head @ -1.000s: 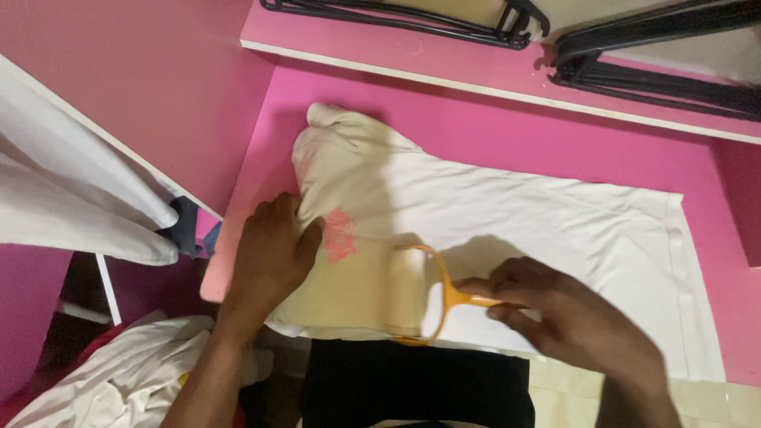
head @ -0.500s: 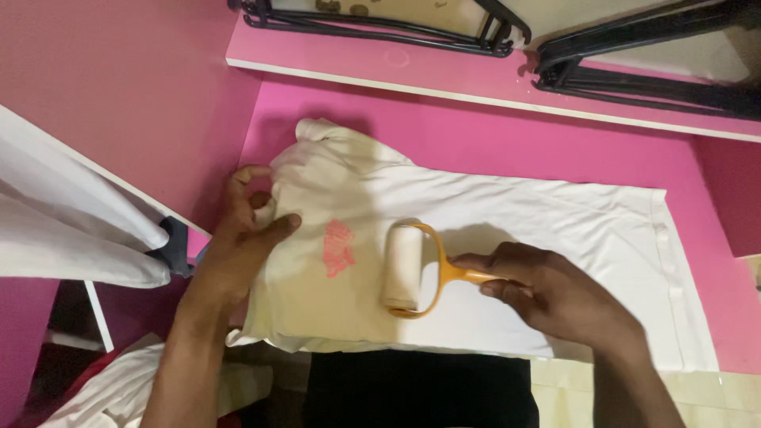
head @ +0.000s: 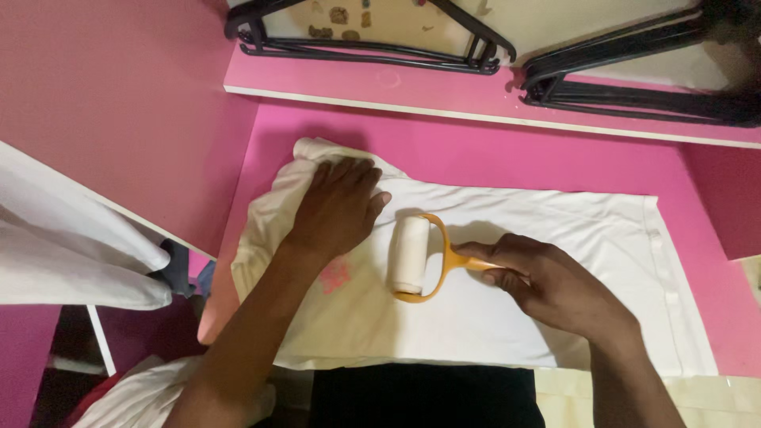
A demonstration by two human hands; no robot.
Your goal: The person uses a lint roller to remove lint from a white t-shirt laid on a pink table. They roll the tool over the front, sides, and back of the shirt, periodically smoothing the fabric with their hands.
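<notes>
Head view. The left hand [head: 339, 204] lies flat, palm down, fingers spread, on the upper-left part of a white T-shirt [head: 555, 261]. The garment is laid out flat on a pink table [head: 507, 158]. The flat, spread posture appears intended to pin the fabric so that it does not slide or bunch under the roller. The cloth beyond the fingertips is gathered into folds near the table's left edge. A pink printed motif [head: 336, 274] on the shirt sits just beside the wrist of this hand, partly covered by the forearm.

The right hand [head: 547, 285] is closed around the orange handle of a lint roller [head: 416, 257], with the thumb and index finger closing on the handle near the frame. The white roller drum rests on the shirt, just to the left of this hand and just beside the fingertips of the left hand. The drum axis runs roughly toward and away from the person, which suits strokes across the shirt's length. The orange frame loops around the drum's right side.

Beyond both hands, black clothes hangers [head: 365, 40] lie in two stacks on a raised pink ledge [head: 444, 83], well apart from the work. To the left of the left forearm, more white fabric [head: 71, 246] hangs beside the table, and a further white heap lies lower down.
</notes>
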